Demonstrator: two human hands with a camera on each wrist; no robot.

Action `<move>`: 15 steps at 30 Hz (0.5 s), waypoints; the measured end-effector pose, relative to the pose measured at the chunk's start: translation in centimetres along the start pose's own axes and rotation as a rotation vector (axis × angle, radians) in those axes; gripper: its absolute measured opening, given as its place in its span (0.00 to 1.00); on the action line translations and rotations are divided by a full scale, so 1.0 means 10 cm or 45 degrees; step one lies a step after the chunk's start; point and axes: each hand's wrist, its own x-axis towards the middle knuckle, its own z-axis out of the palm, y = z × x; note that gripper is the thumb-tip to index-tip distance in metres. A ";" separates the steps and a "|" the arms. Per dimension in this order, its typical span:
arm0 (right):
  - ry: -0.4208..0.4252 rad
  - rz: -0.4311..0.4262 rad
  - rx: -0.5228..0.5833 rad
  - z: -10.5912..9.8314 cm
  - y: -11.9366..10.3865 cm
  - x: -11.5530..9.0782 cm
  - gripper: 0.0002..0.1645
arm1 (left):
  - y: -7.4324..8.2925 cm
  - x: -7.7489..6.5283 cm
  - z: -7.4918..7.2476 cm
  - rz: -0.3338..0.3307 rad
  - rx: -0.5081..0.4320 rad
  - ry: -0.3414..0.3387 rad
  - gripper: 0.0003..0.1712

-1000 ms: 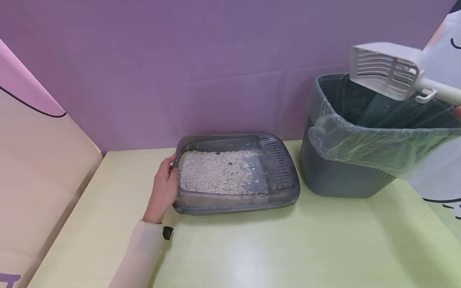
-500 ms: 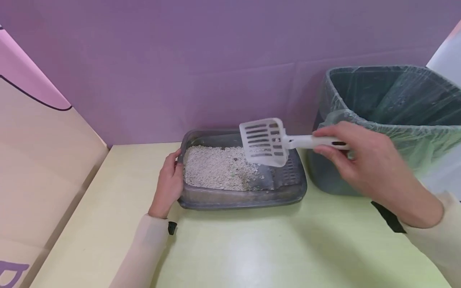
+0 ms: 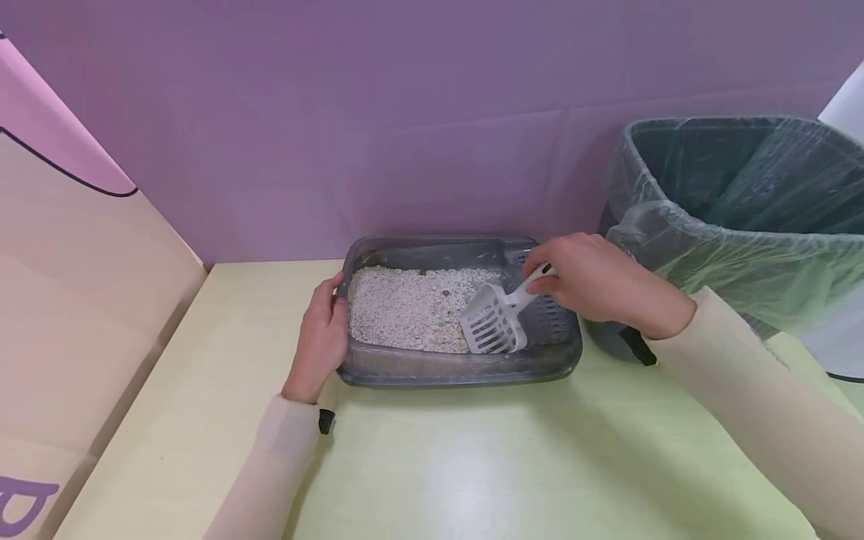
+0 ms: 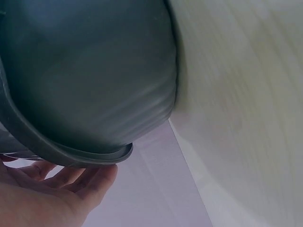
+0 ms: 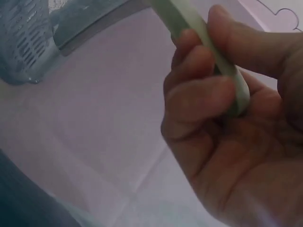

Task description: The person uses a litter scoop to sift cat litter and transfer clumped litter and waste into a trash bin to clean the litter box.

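A grey litter box (image 3: pixel 459 369) stands on the table, with pale litter (image 3: pixel 405 307) spread over its left and middle part and a few dark clumps showing. My left hand (image 3: pixel 322 334) grips the box's left rim; in the left wrist view its fingers (image 4: pixel 102 184) curl under the lip. My right hand (image 3: pixel 594 281) holds a white slotted litter scoop (image 3: pixel 496 322) by the handle. The scoop's head is tilted down into the box, at the right edge of the litter. In the right wrist view, the fingers wrap round the scoop's handle (image 5: pixel 194 23), and the scoop's head is out of frame.
To the right stands a dark grey trash bin (image 3: pixel 610 341), lined with a translucent bag (image 3: pixel 756 259) folded over its rim. A purple backdrop (image 3: pixel 378 127) rises behind the box. The pale yellow-green table (image 3: pixel 432 457) extends in front.
My right hand has come left from over the bin and lowered the scoop into the litter box. My left hand still grips the box's rim.
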 end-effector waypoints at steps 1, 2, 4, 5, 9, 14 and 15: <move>0.005 0.005 -0.008 0.00 0.00 0.02 0.11 | 0.00 0.00 0.00 0.000 0.000 -0.001 0.25; 0.028 0.000 -0.013 0.00 0.00 0.04 0.11 | 0.00 0.00 0.01 0.001 0.002 -0.002 0.25; 0.090 -0.013 -0.022 -0.02 -0.02 0.07 0.10 | 0.01 0.00 0.01 0.003 0.006 -0.002 0.25; 0.119 -0.020 -0.032 -0.03 -0.04 0.09 0.10 | 0.01 0.01 0.01 0.004 0.008 -0.002 0.25; 0.127 -0.051 -0.133 -0.06 -0.19 0.19 0.09 | 0.01 0.01 0.00 0.008 0.016 0.006 0.25; 0.068 -0.145 -0.321 -0.01 -0.43 0.40 0.06 | -0.01 0.01 0.00 0.012 0.011 0.010 0.25; 0.050 -0.167 -0.358 0.02 -0.47 0.45 0.07 | -0.02 0.02 0.00 0.013 0.010 0.011 0.25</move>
